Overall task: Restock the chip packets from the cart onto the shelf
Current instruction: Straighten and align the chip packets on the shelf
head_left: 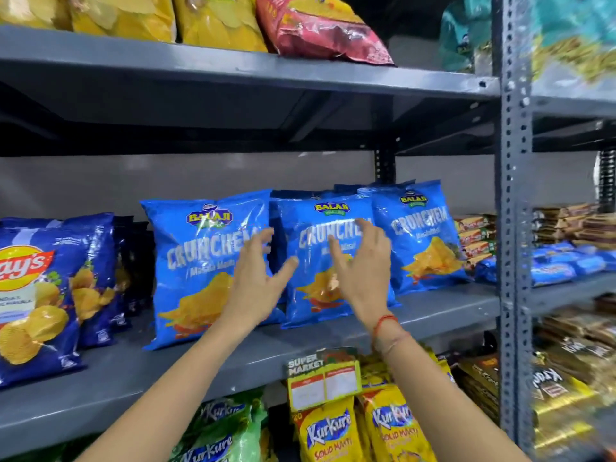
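Note:
Three blue Crunchex chip packets stand upright in a row on the grey middle shelf point(433, 315): a left packet point(200, 261), a middle packet point(316, 228) and a right packet point(423, 241), with more packets behind them. My left hand point(256, 281) hovers with fingers spread in front of the gap between the left and middle packets. My right hand point(363, 271) is also spread, in front of the middle packet. Neither hand grips anything. The cart is out of view.
Blue Lay's packets point(43, 295) stand at the shelf's left. Yellow and red packets point(316, 25) lie on the shelf above. Kurkure packets point(330, 431) and a price tag point(323, 378) hang below. A perforated grey upright point(513, 228) divides off biscuit stacks point(563, 261) on the right.

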